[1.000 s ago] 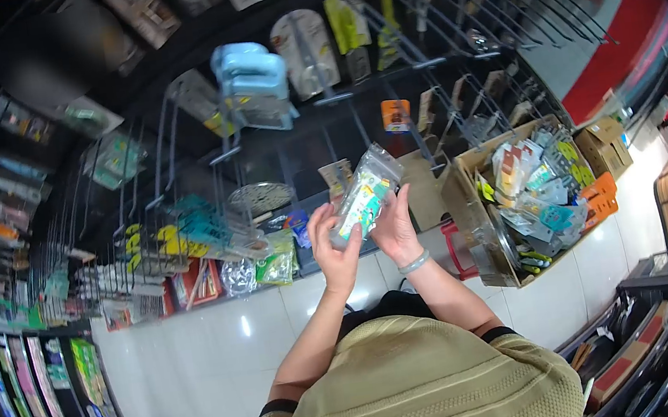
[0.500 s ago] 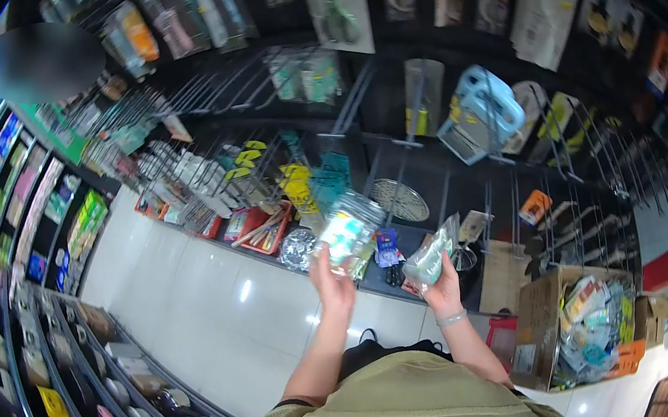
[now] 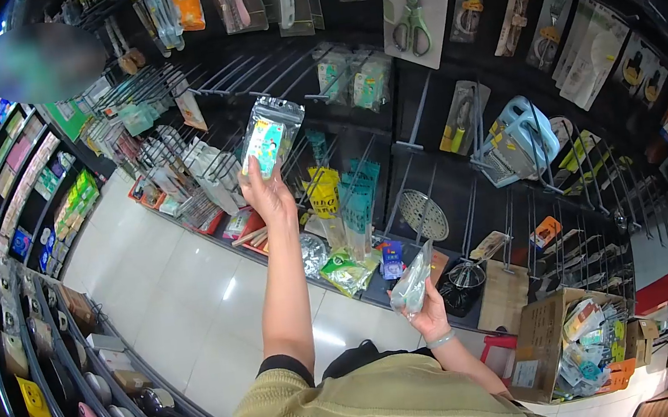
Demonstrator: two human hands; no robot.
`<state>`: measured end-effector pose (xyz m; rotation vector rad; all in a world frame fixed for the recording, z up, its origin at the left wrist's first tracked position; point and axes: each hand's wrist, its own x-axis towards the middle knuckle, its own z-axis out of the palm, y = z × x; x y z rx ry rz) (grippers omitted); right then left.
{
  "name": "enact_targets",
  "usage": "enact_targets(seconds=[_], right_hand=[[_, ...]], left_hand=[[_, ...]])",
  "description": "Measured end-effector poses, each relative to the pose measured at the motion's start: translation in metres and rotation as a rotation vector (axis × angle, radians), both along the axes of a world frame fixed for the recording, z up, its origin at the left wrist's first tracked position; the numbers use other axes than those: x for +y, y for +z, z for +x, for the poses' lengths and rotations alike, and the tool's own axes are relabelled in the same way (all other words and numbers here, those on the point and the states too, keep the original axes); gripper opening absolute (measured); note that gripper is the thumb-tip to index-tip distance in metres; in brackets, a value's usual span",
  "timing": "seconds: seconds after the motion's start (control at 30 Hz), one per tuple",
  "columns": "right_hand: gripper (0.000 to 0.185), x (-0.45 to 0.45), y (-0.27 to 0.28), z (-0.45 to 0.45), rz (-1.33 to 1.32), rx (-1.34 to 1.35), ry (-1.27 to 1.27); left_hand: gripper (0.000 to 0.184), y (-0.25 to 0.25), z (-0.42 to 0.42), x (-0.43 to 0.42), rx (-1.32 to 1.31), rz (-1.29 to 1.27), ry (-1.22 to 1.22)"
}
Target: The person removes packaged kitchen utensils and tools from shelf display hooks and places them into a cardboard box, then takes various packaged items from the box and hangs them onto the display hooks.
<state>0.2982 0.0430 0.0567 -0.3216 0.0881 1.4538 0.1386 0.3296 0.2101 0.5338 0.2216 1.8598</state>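
Observation:
My left hand (image 3: 270, 195) is raised toward the rack and grips a flat zip-top packet (image 3: 269, 140) with a teal and white printed card inside. Metal display hooks (image 3: 230, 78) stick out from the black wall just above and behind it. Lower on the right, my right hand (image 3: 429, 318) holds a clear plastic packet (image 3: 415, 283) with pale green contents; what is inside cannot be made out. Two similar teal packets (image 3: 368, 81) hang on hooks to the right of my left hand.
An open cardboard box (image 3: 538, 342) full of packets stands at the lower right. Green scissors (image 3: 414, 22), a light blue grater set (image 3: 519, 140) and a round strainer (image 3: 423, 212) hang on the wall. Shelves (image 3: 80, 381) line the left, beside a tiled floor (image 3: 185, 285).
My left hand has moved up and to the left with its packet, toward the hooks. My right hand has shifted slightly down and left, still holding its packet. The view has turned a little.

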Motion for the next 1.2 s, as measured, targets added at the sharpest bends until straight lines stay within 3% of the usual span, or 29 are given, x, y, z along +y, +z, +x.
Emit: enact_targets(seconds=[0.43,0.77,1.0,1.2], right_hand=[[0.042,0.012,0.000,-0.033,-0.017,-0.019,-0.009],[0.041,0.037,0.006,-0.009,0.021,-0.007,0.024],[0.045,0.044,-0.012,0.014,-0.047,-0.117,0.065],[0.047,0.039,0.005,0.039,-0.019,-0.110,-0.024]], left_hand=[[0.026,0.008,-0.011,0.015,0.032,-0.044,0.012],[0.030,0.001,0.011,0.031,0.102,-0.097,0.047],[0.036,-0.019,0.063,0.087,0.031,-0.283,-0.394],[0.034,-0.038,0.121,0.157,-0.033,-0.244,-0.476]])
